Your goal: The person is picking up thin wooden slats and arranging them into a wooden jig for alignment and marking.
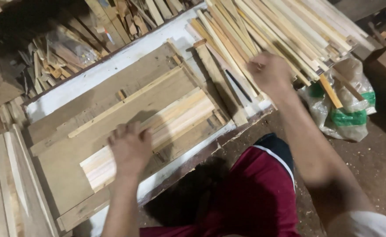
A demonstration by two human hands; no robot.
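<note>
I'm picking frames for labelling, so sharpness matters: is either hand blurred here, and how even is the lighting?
Head view: the right hand, over the pile of long slats, is smeared by motion blur, its grip unreadable; the left hand, flat on the row of pale slats, is sharper. Light falls on the white board; the top-left corner sinks into shadow.

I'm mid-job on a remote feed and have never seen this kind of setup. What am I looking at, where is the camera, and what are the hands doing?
There is no machine: one camera sits on a person's head and looks down at their bare hands. The left hand presses flat on a row of pale slats lying side by side on a wooden board. The right hand is blurred at a big pile of sticks; whether it grips one I cannot tell. A plastic bag lies on the floor at the right, and more scrap wood lies at upper left.
</note>
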